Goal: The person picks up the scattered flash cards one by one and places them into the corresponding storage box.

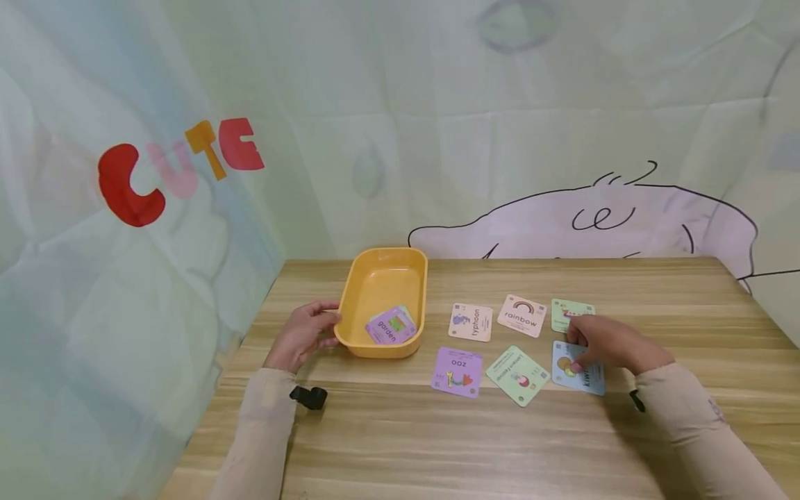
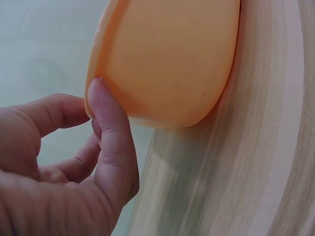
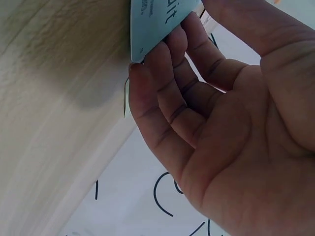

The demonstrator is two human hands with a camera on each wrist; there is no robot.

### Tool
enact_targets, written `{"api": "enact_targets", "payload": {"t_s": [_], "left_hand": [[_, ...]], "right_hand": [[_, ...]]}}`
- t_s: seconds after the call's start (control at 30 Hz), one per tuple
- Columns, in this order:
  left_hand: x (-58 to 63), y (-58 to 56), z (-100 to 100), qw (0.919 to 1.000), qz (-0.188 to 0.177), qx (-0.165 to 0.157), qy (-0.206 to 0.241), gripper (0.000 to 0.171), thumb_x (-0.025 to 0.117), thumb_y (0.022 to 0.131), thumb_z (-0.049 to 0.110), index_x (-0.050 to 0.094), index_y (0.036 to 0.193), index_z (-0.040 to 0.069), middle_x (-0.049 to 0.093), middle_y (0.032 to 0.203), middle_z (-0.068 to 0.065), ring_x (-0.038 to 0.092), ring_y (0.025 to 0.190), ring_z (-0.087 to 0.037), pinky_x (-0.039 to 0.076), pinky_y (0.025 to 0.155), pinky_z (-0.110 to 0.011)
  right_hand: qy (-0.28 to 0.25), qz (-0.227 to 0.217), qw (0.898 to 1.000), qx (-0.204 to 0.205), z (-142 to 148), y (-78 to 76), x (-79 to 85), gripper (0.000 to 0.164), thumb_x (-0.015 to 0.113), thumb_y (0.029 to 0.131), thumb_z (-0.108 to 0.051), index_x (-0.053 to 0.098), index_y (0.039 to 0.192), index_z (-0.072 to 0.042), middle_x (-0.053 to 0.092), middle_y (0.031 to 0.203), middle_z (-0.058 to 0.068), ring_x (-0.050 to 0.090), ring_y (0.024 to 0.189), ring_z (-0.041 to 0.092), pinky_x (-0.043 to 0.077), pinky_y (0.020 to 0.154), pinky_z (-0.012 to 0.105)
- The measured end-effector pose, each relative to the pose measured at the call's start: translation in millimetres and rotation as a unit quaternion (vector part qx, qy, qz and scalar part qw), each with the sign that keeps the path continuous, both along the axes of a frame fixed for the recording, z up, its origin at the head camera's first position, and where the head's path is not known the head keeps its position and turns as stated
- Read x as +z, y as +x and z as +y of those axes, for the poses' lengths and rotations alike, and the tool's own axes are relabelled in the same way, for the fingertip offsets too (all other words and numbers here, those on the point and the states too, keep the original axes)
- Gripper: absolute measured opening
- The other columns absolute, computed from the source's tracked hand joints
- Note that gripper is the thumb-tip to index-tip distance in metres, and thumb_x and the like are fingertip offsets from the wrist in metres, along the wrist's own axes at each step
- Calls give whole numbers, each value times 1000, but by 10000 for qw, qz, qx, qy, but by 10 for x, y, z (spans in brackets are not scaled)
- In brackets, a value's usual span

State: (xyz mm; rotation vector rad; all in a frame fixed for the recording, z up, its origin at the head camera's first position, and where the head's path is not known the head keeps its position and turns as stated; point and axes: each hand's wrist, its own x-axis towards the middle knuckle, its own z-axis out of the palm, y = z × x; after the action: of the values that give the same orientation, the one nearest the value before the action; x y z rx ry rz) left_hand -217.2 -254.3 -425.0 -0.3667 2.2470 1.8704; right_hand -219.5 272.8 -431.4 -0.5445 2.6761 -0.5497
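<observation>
My left hand pinches the near-left rim of a yellow plastic tray; the left wrist view shows the tray's rounded corner between thumb and finger. Inside the tray lies a purple garden card on top of a green one. On the table's right, my right hand has its thumb and fingers at the edges of a blue kiwifruit card, partly covering it. In the right wrist view, fingertips bend against that card. A green card lies just beyond this hand, partly hidden by it.
Between tray and right hand lie the typhoon card, rainbow card, purple zoo card and green Lantern Festival card. They rest on a wood-grain table. A printed cloth hangs behind and at the left.
</observation>
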Motion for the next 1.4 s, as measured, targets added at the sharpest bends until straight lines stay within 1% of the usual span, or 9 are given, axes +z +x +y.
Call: {"api": "enact_targets", "payload": {"t_s": [0.37, 0.67, 0.8, 0.9, 1.0, 1.13, 1.23, 1.4], "left_hand": [[9, -1, -2, 10000, 6, 47, -9, 41, 60, 102, 13, 54, 140, 1, 57, 133, -19, 66, 95, -20, 60, 72, -27], [-2, -22, 4, 10000, 2, 24, 30, 41, 61, 101, 13, 54, 140, 1, 58, 129, -18, 63, 95, -20, 60, 72, -27], [-2, -22, 4, 10000, -2, 5, 60, 40, 61, 101, 12, 54, 139, 1, 58, 129, -18, 63, 95, -21, 60, 71, -27], [2, -19, 6, 10000, -8, -12, 52, 40, 61, 101, 11, 54, 139, 1, 58, 130, -18, 63, 96, -22, 60, 71, -27], [4, -16, 4, 10000, -12, -7, 40, 40, 61, 101, 11, 54, 139, 1, 57, 131, -19, 62, 97, -22, 60, 71, -27], [-1, -14, -2, 10000, -3, 7, 46, 40, 61, 101, 11, 54, 139, 1, 58, 130, -19, 62, 95, -21, 60, 70, -27], [-4, -12, -7, 10000, 1, 18, 35, 40, 61, 101, 12, 54, 139, 1, 59, 129, -18, 62, 94, -20, 60, 70, -27], [-9, -6, -12, 10000, -33, 73, -3, 39, 61, 101, 11, 55, 139, 2, 58, 131, -19, 64, 94, -21, 60, 71, -27]], "right_hand": [[56, -167, 9998, 45, -14, -14, 35, 38, 91, 72, -16, 59, 90, -7, 50, 82, 3, 47, 78, 19, 39, 66, 32], [160, -304, 9994, -24, -15, -11, 71, 38, 90, 74, -18, 60, 95, -8, 53, 86, 3, 49, 81, 21, 41, 69, 33], [147, -322, 9994, 15, -7, -23, 71, 36, 91, 73, -19, 64, 96, -8, 54, 85, 2, 49, 81, 20, 42, 70, 33], [131, -337, 9993, 61, 0, -29, 68, 34, 90, 73, -19, 65, 94, -8, 53, 83, 1, 48, 80, 20, 40, 69, 33], [135, -353, 9993, 76, 0, -25, 71, 33, 89, 75, -18, 64, 93, -10, 51, 83, 1, 48, 80, 19, 39, 69, 32], [41, -274, 9994, 228, 14, -25, 65, 32, 88, 76, -18, 61, 91, -12, 50, 81, 0, 47, 79, 18, 38, 67, 30], [-127, -254, 9989, 366, 31, -34, 65, 32, 87, 77, -17, 60, 94, -10, 54, 84, 0, 48, 81, 18, 40, 69, 31], [-280, -374, 9981, 408, 59, -51, 72, 34, 86, 79, -18, 62, 102, -8, 61, 98, 1, 52, 91, 21, 47, 80, 37]]}}
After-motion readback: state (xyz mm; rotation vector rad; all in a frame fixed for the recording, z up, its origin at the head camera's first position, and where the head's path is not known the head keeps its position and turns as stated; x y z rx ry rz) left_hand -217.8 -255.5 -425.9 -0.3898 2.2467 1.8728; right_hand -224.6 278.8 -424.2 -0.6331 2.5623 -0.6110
